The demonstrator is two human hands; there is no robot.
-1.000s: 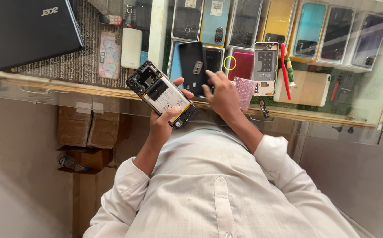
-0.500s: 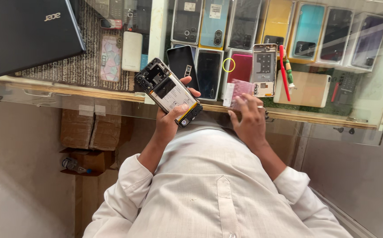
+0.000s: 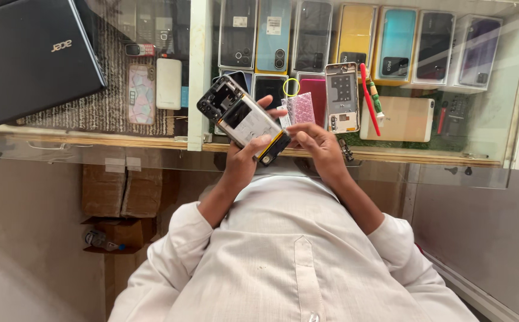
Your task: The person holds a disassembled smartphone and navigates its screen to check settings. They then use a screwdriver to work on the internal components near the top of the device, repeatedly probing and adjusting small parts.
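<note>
Left hand (image 3: 244,156): your fingers are wrapped around the opened phone (image 3: 243,118), thumb across its lower edge. You hold it tilted above the counter, its top end pointing to about ten o'clock.

Opened phone: back cover off, circuit board and white battery showing, in the air just above the glass counter (image 3: 62,149), near the middle of the view.

Right hand (image 3: 316,145): your fingertips are pressed together on a small pink bubble-wrap packet (image 3: 299,109), which sticks up toward twelve o'clock, just beside the phone's right edge.

At one o'clock from your right hand: a bare phone frame (image 3: 342,97) lies flat on the glass, with a red tool (image 3: 368,98) beside it and a tan flat box (image 3: 399,119) farther right.

Under the glass: a row of boxed phones (image 3: 355,36) in black, blue, yellow and teal — running from twelve to two o'clock.

At ten o'clock: a closed black laptop (image 3: 30,56); near it a patterned phone case (image 3: 142,93) and a white power bank (image 3: 169,83).

Handling advice: in my judgement, keep the phone gripped by its edges, off the exposed board, and keep the packet pinched at its lower end so the contents stay put.
</note>
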